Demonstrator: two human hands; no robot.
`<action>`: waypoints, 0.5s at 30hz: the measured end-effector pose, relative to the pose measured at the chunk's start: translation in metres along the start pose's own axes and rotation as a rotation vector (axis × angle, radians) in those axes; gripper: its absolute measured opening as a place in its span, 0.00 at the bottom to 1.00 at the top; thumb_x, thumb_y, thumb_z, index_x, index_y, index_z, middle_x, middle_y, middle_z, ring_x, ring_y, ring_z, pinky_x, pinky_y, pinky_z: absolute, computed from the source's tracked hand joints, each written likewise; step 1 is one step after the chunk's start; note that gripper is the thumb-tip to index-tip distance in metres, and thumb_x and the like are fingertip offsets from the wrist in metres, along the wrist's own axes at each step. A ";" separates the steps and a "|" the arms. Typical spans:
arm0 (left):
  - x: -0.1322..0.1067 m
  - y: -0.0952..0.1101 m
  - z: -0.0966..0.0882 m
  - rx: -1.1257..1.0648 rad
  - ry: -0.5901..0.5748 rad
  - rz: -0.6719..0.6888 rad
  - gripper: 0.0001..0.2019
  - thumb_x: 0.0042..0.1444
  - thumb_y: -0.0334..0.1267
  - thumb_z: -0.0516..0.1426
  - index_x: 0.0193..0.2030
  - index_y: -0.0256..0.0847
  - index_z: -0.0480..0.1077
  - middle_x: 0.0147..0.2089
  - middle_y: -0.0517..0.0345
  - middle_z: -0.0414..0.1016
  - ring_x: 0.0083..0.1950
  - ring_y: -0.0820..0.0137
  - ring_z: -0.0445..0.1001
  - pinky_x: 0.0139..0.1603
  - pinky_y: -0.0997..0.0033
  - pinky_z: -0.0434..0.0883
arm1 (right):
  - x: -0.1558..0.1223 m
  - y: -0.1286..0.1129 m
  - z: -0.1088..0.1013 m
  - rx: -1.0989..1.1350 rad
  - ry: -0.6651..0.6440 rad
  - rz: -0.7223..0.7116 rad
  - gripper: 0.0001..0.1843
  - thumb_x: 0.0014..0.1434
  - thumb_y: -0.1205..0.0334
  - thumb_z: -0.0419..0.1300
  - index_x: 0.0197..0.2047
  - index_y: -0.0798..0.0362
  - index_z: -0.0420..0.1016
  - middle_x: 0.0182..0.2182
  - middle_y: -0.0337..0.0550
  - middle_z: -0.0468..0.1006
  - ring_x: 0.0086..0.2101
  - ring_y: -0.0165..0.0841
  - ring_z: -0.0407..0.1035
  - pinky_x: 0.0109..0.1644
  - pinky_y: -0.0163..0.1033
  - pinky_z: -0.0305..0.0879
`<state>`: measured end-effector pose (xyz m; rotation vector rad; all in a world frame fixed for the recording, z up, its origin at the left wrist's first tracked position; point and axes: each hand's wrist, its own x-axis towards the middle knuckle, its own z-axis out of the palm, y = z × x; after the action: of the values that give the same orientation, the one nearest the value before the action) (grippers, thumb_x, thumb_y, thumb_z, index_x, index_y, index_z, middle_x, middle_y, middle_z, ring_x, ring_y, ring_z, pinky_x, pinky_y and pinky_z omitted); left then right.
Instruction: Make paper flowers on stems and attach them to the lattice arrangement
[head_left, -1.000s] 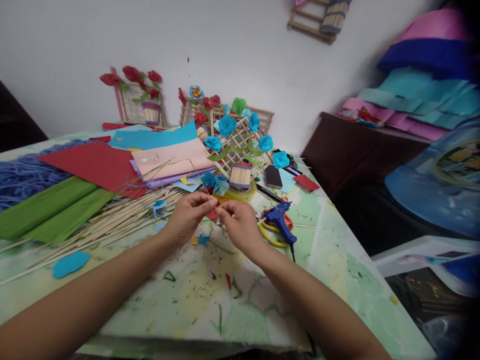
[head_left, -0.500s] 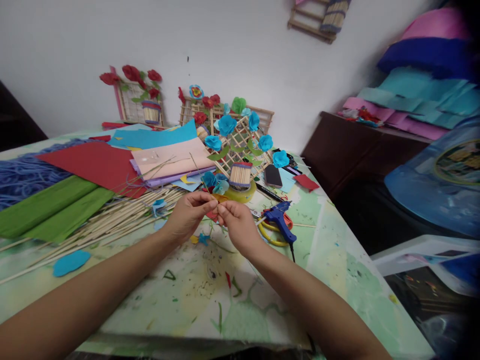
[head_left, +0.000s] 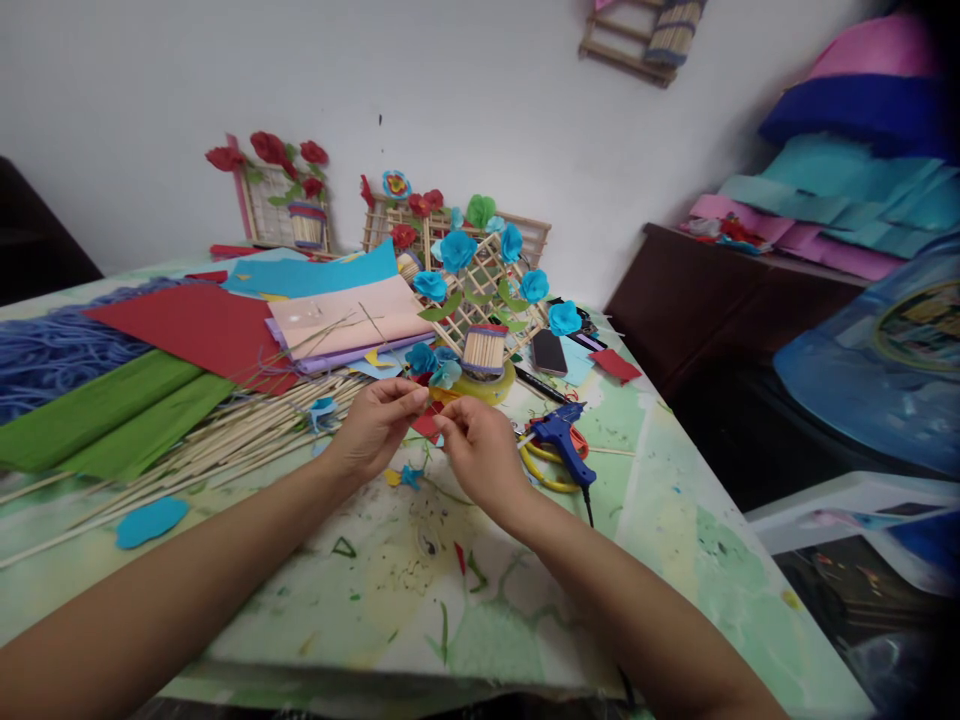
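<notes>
My left hand point(head_left: 381, 425) is closed in a pinch above the middle of the table. A thin brownish stem point(head_left: 371, 322) slants up and away from its fingers; its lower end is hidden. Just to the right, my right hand point(head_left: 480, 455) also pinches with thumb and forefinger, and what lies between them is too small to make out. A small gap separates the fingertips. Beneath them lies a piece of red paper point(head_left: 427, 420). Beyond the hands, blue paper flowers point(head_left: 435, 364) rest beside a yellow tape roll point(head_left: 491, 388), near a stick lattice with a small basket point(head_left: 484, 349).
A blue glue gun point(head_left: 564, 440) lies right of my right hand, by yellow-handled scissors point(head_left: 544, 472). Bamboo sticks point(head_left: 247, 430), green paper point(head_left: 112, 420), red paper point(head_left: 202, 325) and blue yarn point(head_left: 60, 340) spread leftward. A phone point(head_left: 549, 353) lies behind the glue gun.
My fingertips, together before, have come slightly apart. The thin stem now leans further left. The whole view has shifted a little.
</notes>
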<state>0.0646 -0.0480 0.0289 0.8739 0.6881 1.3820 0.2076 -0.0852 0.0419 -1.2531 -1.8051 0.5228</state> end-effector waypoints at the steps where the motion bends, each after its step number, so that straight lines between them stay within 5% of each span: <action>1: 0.000 0.000 0.000 -0.003 -0.015 -0.007 0.09 0.35 0.34 0.70 0.21 0.35 0.75 0.21 0.62 0.72 0.25 0.79 0.68 0.31 0.77 0.66 | 0.000 0.000 -0.001 0.002 -0.001 -0.001 0.07 0.58 0.66 0.56 0.28 0.53 0.70 0.22 0.37 0.72 0.25 0.29 0.63 0.31 0.34 0.55; 10: -0.006 -0.008 0.001 0.008 -0.196 -0.079 0.09 0.39 0.37 0.70 0.23 0.35 0.76 0.21 0.59 0.73 0.23 0.74 0.70 0.27 0.72 0.68 | 0.003 -0.003 0.002 0.532 -0.110 0.199 0.14 0.56 0.60 0.54 0.20 0.52 0.63 0.16 0.33 0.66 0.20 0.25 0.55 0.27 0.33 0.54; 15: -0.006 -0.006 0.000 -0.017 -0.142 -0.057 0.10 0.39 0.36 0.70 0.28 0.35 0.77 0.25 0.58 0.76 0.25 0.75 0.72 0.29 0.74 0.70 | 0.003 -0.002 0.004 0.670 -0.141 0.278 0.13 0.54 0.57 0.55 0.21 0.52 0.63 0.15 0.32 0.65 0.19 0.24 0.54 0.25 0.32 0.51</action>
<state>0.0675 -0.0535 0.0235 0.9221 0.5872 1.2605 0.2027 -0.0828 0.0428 -1.0023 -1.3802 1.2768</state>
